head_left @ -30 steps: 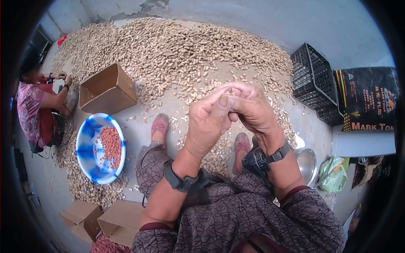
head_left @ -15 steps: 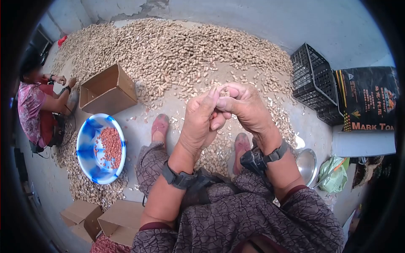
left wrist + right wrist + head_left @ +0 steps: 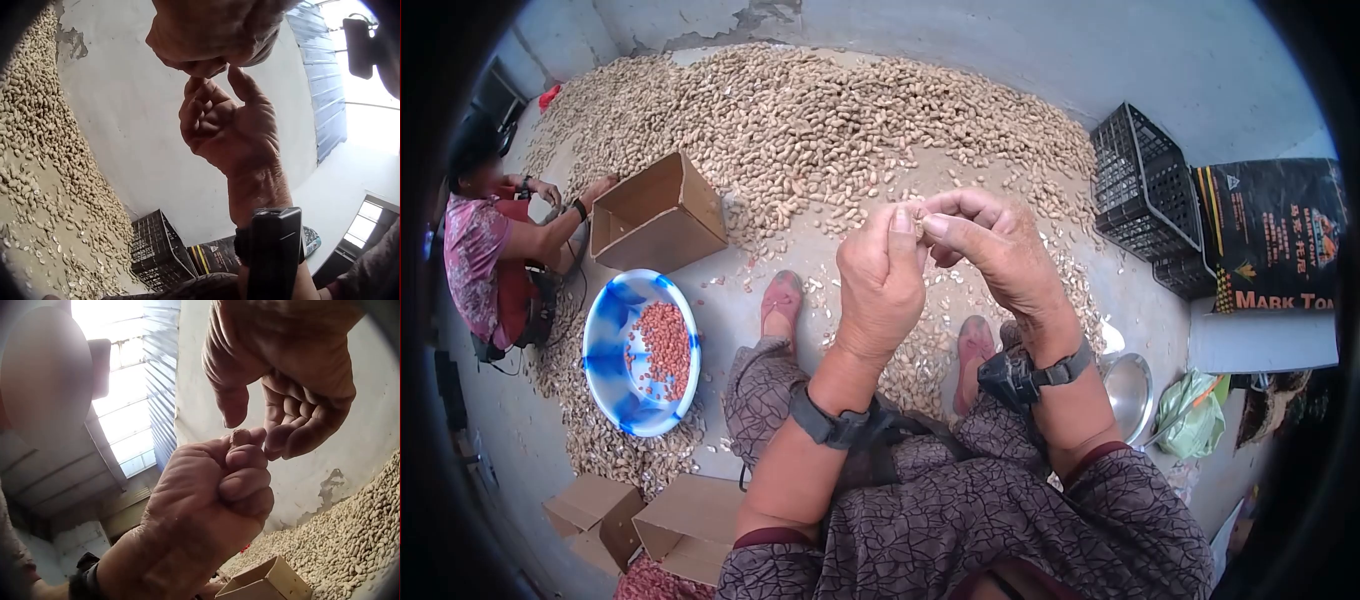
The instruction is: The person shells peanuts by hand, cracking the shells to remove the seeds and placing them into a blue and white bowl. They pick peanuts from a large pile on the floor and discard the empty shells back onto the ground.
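Note:
My left hand (image 3: 882,285) pinches a small tan peanut (image 3: 239,437) between thumb and index finger, its other fingers curled into the palm. What lies inside that palm is hidden. Close beside it is my right hand (image 3: 1005,255), thumb and fingers spread apart with a gap between them. In the right wrist view, the right fingertips (image 3: 275,444) come right up to the left fingers, and the right thumb hangs just above the peanut. Both hands are raised in front of the body, above scattered shells (image 3: 915,375) on the floor.
A heap of peanuts (image 3: 830,110) spreads along the wall. Left stand a cardboard box (image 3: 665,235) and a blue-white basin (image 3: 605,385) holding reddish kernels (image 3: 665,345); another person (image 3: 480,240) sits beyond. Right are black crates (image 3: 1140,185), a black sack (image 3: 1275,235) and a metal bowl (image 3: 1135,390).
The hands were pressed together; the right thumb and fingers have since parted from the left hand's grip. Reddish bits showed in the left hand half a second ago. The other person's arm reached toward the box.

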Action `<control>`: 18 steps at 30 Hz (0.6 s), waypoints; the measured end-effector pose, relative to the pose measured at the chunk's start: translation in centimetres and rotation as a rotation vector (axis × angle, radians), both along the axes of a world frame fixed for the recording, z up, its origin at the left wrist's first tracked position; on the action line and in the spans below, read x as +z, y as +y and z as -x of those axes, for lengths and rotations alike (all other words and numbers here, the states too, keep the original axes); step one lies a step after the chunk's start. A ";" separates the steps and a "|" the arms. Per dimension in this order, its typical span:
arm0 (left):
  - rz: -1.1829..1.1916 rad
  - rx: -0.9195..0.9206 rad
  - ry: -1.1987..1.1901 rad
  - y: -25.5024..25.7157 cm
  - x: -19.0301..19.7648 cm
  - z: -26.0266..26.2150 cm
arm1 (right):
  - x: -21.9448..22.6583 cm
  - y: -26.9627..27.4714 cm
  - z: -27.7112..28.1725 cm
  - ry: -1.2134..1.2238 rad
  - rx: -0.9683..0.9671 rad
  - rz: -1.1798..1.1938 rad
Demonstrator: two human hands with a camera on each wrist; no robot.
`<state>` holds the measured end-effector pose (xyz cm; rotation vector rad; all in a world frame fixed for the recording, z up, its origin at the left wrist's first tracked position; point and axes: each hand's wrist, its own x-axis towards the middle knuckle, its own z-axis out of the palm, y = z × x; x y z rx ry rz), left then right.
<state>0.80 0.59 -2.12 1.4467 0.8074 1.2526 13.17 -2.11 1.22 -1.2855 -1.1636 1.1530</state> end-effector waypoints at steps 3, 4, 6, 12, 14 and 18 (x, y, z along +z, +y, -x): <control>-0.097 0.053 0.083 -0.2 -0.2 -0.3 | 0.3 -0.1 0.1 0.012 -0.007 0.033; -0.110 0.066 0.106 -0.2 -0.2 -0.3 | 0.2 -0.1 0.0 0.013 -0.009 0.034; -0.153 0.084 0.135 -0.1 -0.4 -0.4 | 0.1 -0.1 -0.2 -0.015 -0.001 0.055; -0.247 0.095 0.251 0.2 -0.9 -0.3 | 0.9 -0.2 -0.3 -0.092 -0.018 0.109; -0.281 0.101 0.278 0.2 -0.8 -0.3 | 1.0 -0.3 -0.3 -0.111 -0.015 0.111; -0.334 0.104 0.325 -0.1 -1.0 -0.3 | 0.7 -0.3 -0.5 -0.103 -0.001 0.103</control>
